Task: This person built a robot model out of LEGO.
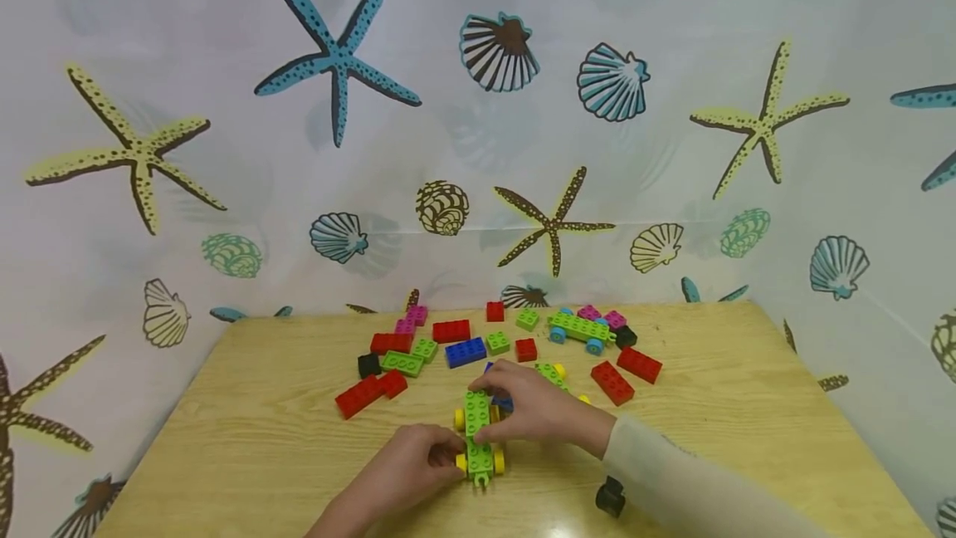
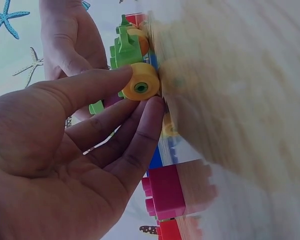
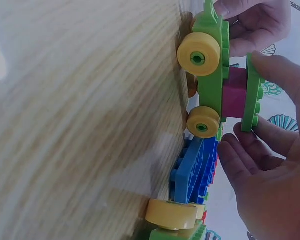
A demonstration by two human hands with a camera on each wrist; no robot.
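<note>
A green wheeled toy car base (image 1: 480, 462) with yellow wheels stands on the table before me. My left hand (image 1: 420, 463) holds it from the left side, thumb and fingertips around a yellow wheel (image 2: 141, 82). A magenta brick (image 3: 235, 92) is on top of the base, with a green studded brick (image 3: 252, 95) stacked over it. My right hand (image 1: 541, 407) reaches across from the right and pinches this green brick between thumb and fingers at its two ends. In the head view the right hand covers part of a blue brick (image 1: 504, 403).
A second green car base (image 1: 551, 373) with yellow wheels sits behind my right hand. Farther back stands a blue-wheeled one (image 1: 580, 327). Red bricks (image 1: 612, 383), a blue brick (image 1: 465, 352) and several others lie around. A black piece (image 1: 610, 496) is beside my right sleeve.
</note>
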